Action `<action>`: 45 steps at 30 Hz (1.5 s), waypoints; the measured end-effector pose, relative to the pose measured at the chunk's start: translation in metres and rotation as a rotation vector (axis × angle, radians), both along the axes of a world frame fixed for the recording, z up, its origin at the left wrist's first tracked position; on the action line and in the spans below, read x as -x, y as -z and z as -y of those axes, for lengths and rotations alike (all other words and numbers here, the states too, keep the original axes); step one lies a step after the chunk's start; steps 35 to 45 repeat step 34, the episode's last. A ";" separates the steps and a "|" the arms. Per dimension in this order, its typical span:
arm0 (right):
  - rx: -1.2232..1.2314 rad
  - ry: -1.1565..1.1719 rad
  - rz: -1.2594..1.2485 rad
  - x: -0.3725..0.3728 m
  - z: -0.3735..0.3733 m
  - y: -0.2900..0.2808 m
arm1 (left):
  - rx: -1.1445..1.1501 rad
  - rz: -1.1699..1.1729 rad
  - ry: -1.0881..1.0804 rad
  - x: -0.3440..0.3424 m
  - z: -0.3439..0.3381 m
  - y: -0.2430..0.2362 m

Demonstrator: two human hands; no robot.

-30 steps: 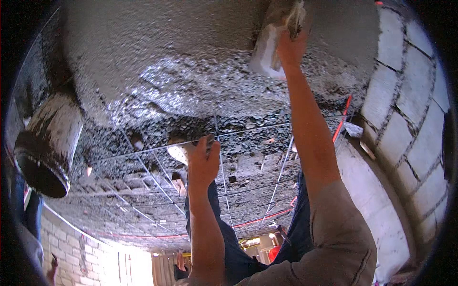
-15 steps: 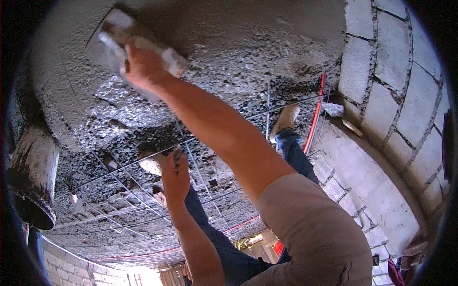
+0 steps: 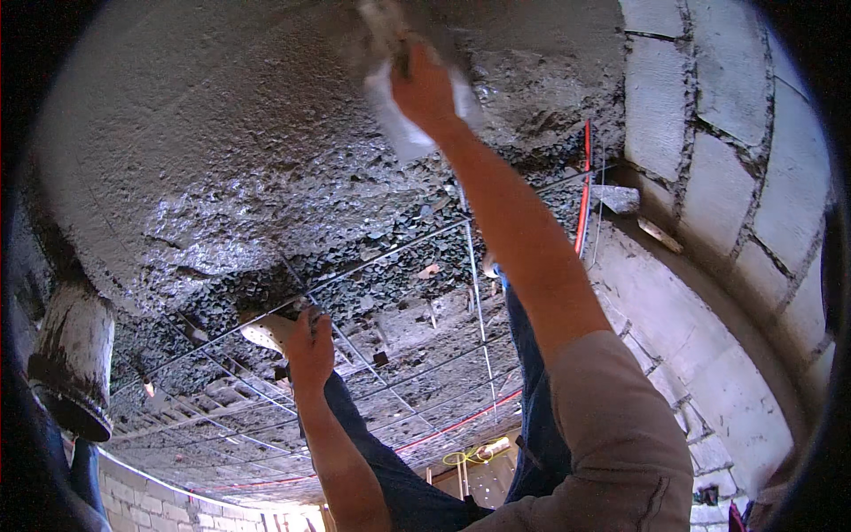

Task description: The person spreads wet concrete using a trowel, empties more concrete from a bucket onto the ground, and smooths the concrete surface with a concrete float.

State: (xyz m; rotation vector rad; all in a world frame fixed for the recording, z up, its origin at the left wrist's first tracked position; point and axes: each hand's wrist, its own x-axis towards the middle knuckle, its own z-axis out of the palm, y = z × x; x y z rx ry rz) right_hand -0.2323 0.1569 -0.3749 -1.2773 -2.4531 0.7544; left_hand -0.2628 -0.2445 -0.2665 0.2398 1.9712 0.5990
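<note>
My right hand (image 3: 425, 93), its arm stretched far forward, is closed around the handle of a finishing trowel (image 3: 390, 111). Motion smears the flat blade, which rests against or just over the wet grey concrete (image 3: 257, 115). Nearer to me, my left hand (image 3: 310, 350) is closed above the wire mesh, beside my light-coloured boot (image 3: 270, 332). A small greyish bit shows at its fingers, too little to name. Between the hands the smooth concrete gives way to rough, glistening mix and loose dark gravel (image 3: 390, 257).
Steel mesh (image 3: 483, 310) spans the ground around my legs. A red conduit (image 3: 585, 186) rises at the right, near a loose block piece (image 3: 616, 198) and a block wall (image 3: 727, 97). A mortar-stained bucket (image 3: 75, 355) lies tipped at the left. A yellow cord (image 3: 461, 458) lies behind me.
My right hand has swept the trowel to the right and farther away across the concrete. My left hand has dropped slightly nearer and to the left, still closed.
</note>
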 end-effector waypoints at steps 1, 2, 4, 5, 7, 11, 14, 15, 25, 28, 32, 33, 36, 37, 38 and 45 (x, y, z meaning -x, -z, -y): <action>0.046 0.031 0.031 -0.018 -0.017 0.003 | 0.007 -0.005 0.001 -0.003 -0.009 -0.003; 0.116 0.110 0.070 -0.028 -0.024 -0.005 | 0.079 0.044 0.006 -0.002 -0.021 -0.011; -0.214 0.054 0.038 -0.064 -0.060 0.003 | 0.129 0.090 0.007 -0.003 -0.037 -0.016; -0.055 0.193 0.126 -0.075 -0.066 0.000 | 0.151 0.049 0.085 -0.002 -0.034 -0.015; -0.160 0.324 0.110 -0.088 -0.080 -0.004 | 0.077 -0.094 0.049 -0.002 -0.025 -0.016; 0.381 0.642 -0.152 -0.093 -0.080 -0.009 | 0.179 -0.079 0.270 0.010 -0.015 -0.017; 0.142 0.455 -0.139 -0.101 -0.120 0.025 | 0.050 -0.035 0.187 0.005 -0.027 -0.009; 0.163 0.442 -0.125 -0.094 -0.121 0.032 | 0.139 -0.127 0.289 0.010 -0.038 -0.018; 0.196 0.233 -0.022 0.071 -0.078 0.038 | 0.091 -0.009 0.010 0.029 -0.008 -0.024; 0.271 0.049 -0.121 0.117 -0.063 0.035 | 0.028 -0.042 -0.048 0.027 0.010 -0.021; 0.255 -0.135 -0.133 0.166 -0.023 0.034 | 0.079 0.017 -0.055 0.045 0.010 -0.028; 0.325 -0.185 -0.114 0.180 -0.002 0.028 | 0.057 -0.022 -0.070 0.047 0.016 -0.028; 0.354 -0.188 0.045 0.192 0.001 0.032 | 0.019 -0.057 -0.084 0.046 0.019 -0.029; 0.354 -0.188 0.045 0.192 0.001 0.032 | 0.019 -0.057 -0.084 0.046 0.019 -0.029; 0.354 -0.188 0.045 0.192 0.001 0.032 | 0.019 -0.057 -0.084 0.046 0.019 -0.029; 0.354 -0.188 0.045 0.192 0.001 0.032 | 0.019 -0.057 -0.084 0.046 0.019 -0.029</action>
